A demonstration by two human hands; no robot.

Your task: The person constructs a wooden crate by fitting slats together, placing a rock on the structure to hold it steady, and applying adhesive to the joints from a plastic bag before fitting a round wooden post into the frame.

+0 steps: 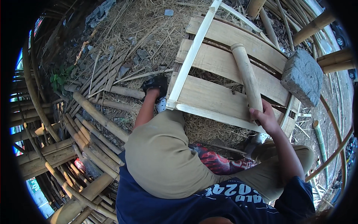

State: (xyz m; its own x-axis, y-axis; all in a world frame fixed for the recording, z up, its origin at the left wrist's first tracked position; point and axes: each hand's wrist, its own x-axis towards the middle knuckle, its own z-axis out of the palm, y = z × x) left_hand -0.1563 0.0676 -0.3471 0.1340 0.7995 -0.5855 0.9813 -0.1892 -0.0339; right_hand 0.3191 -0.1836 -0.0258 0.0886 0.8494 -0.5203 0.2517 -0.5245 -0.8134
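1 bamboo tube (246,74): over slatted panel (212,91), near end grasped by right hand (264,116); left hand (154,86) well apart, leftward, grip indiscernible.

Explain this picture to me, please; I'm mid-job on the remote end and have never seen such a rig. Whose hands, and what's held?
There's no machine: a person wears a wide fisheye camera on the head, looking down, so edges bend. The right hand grips the near end of a bamboo piece lying over a slatted panel. The left hand is beside the panel, at something black; its grip can't be made out. A grey block sits at the panel's right end. Around lie straw-littered ground and bamboo poles.
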